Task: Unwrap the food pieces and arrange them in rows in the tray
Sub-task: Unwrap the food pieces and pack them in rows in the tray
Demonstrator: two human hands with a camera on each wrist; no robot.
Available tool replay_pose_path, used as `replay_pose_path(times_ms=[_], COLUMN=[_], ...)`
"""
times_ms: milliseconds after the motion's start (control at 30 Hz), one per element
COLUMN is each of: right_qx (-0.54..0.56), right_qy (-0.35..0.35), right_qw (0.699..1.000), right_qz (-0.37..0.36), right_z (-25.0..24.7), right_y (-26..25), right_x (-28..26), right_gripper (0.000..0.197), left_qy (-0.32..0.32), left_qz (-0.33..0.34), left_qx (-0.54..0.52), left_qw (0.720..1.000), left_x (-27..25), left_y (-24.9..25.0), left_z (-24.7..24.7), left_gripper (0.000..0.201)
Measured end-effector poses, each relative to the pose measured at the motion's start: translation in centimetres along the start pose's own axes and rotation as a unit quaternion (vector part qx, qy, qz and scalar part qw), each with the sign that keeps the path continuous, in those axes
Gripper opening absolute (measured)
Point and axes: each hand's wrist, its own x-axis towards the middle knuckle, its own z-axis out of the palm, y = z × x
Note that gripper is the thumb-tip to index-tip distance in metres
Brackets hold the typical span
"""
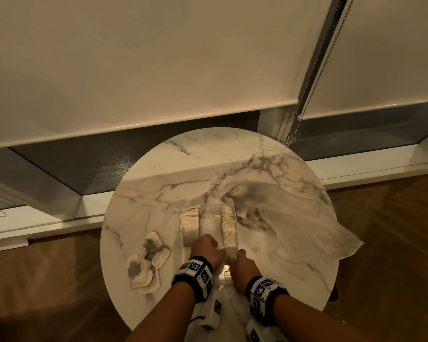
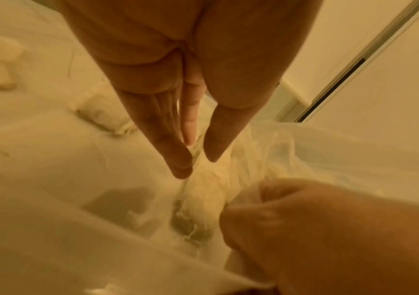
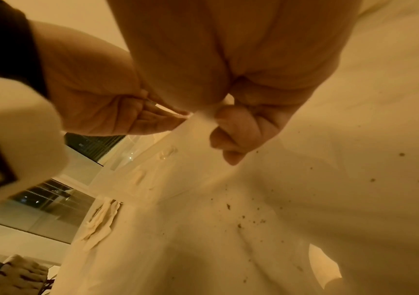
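Pale roller blinds point(image 1: 146, 58) fill the upper part of the head view, with a beaded cord point(image 1: 314, 70) hanging at upper right and a herringbone wooden floor point(image 1: 381, 218) along the lower edges. At the centre stands a round white marble-patterned table point(image 1: 195, 154) veined in grey.

Near the middle of that tabletop sits a clear rectangular plastic tray point(image 1: 208, 218). One row of pale, flat food pieces point(image 1: 189, 224) stands on edge along its left side, and a second row of pale food pieces point(image 1: 229, 230) runs down its right side, leaving a bare strip between them. At lower left of the table lies a loose heap of flattened, cream-coloured empty wrappers point(image 1: 147, 261). To the right of the tray spreads a large crumpled translucent plastic bag point(image 1: 282, 218), with a few more pale pieces showing through it close to the tray.

Both hands meet at the near end of the right-hand row. The left hand point(image 1: 206, 249) keeps its fingers point(image 2: 178, 155) straight and close together, their tips against the food there. The right hand point(image 1: 244, 265) has fingers point(image 3: 233, 131) curled, pinching a thin pale wrapper strip point(image 3: 202, 119) against the thumb. Black-and-white patterned wristbands point(image 1: 195, 272) sit on both wrists. Dark crumbs point(image 3: 254, 217) speckle the table in the right wrist view.
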Motion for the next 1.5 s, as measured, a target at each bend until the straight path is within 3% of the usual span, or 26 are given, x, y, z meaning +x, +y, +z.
replay_pose_path(times_ms=[267, 500, 600, 733, 833, 1033, 1267, 1500], right_qx=[0.004, 0.001, 0.005, 0.010, 0.011, 0.007, 0.013, 0.000], right_qy=[-0.002, 0.003, 0.001, 0.004, 0.002, -0.005, -0.004, -0.013], right_qw=[1.000, 1.000, 1.000, 1.000, 1.000, 1.000, 0.999, 0.999], right_qz=[0.011, 0.021, 0.016, 0.017, 0.018, 0.023, 0.029, 0.041], right_z=[-0.1, 0.0, -0.1, -0.2, -0.2, -0.4, -0.4, -0.6], right_y=[-0.1, -0.4, -0.6, -0.7, -0.9, -1.5, -1.5, -1.9], right_x=[0.1, 0.0, -0.2, -0.1, 0.1, -0.1, -0.2, -0.5], right_gripper=[0.024, 0.023, 0.020, 0.021, 0.021, 0.026, 0.016, 0.028], left_qy=[0.133, 0.207, 0.200, 0.169, 0.137, 0.151, 0.163, 0.193], left_qz=[0.013, -0.069, -0.106, -0.149, -0.152, -0.125, -0.086, -0.061], left_qx=[-0.094, -0.118, -0.068, 0.051, 0.069, 0.043, 0.039, -0.113], left_qw=[0.987, 0.969, 0.972, 0.973, 0.976, 0.980, 0.982, 0.973], left_x=[-3.3, -3.8, -3.3, -2.6, -2.5, -2.2, -2.4, -3.4], left_y=[-4.6, -10.5, -13.5, -16.5, -17.5, -17.8, -18.3, -17.0], left_z=[-5.5, -7.2, -7.4, -7.6, -7.6, -7.9, -8.5, -10.0], left_gripper=[0.006, 0.007, 0.010, 0.041, 0.050, 0.040, 0.027, 0.020])
